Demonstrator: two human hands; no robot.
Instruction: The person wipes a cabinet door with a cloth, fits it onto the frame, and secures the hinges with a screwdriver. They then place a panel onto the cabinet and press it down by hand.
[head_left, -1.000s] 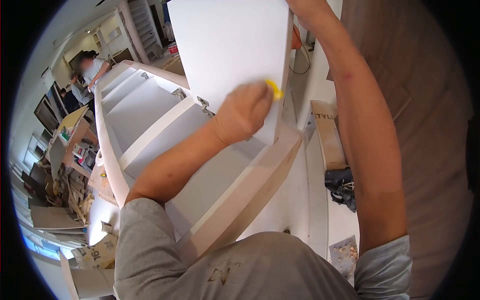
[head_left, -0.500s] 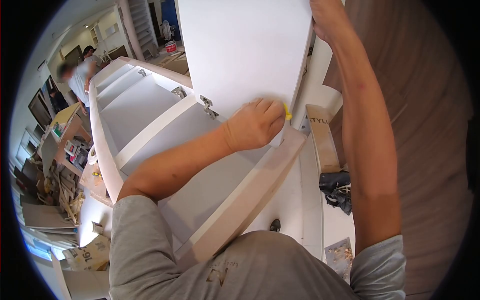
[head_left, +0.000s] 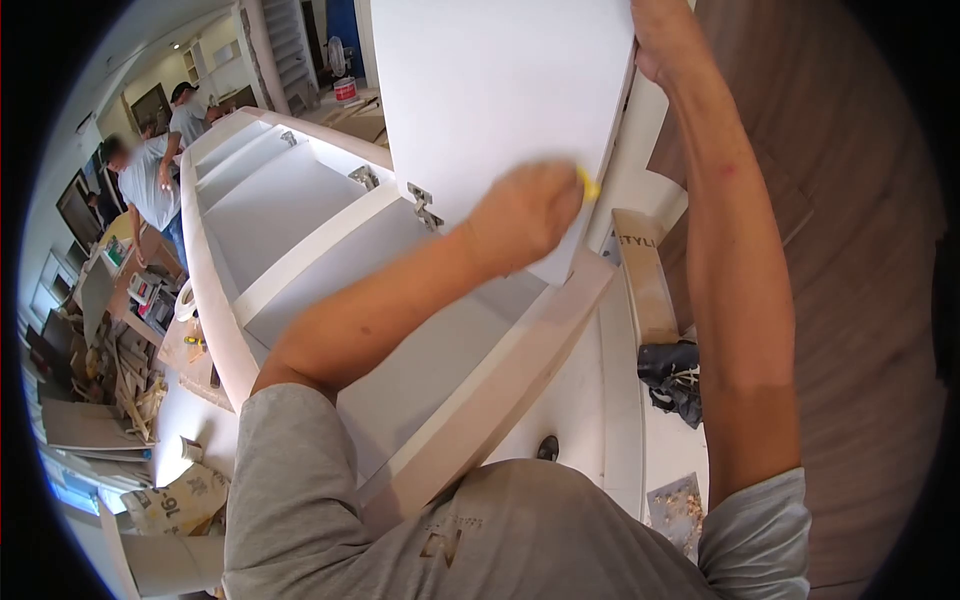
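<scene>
The left hand [head_left: 532,217] clenches a yellow object [head_left: 589,184]; the right hand [head_left: 664,38] grips a white panel [head_left: 500,95] by its edge, apparently steadying it.

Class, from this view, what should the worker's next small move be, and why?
Probably slide the yellow object in the left hand along the edge of the white cabinet door: it sits beside that edge, which the right hand grips higher up.

A door panel [head_left: 500,90] stands upright at the cabinet [head_left: 320,250], left hand [head_left: 525,220] before it, right hand [head_left: 665,40] at its right edge; a carton [head_left: 648,285] lies right of the cabinet.
</scene>
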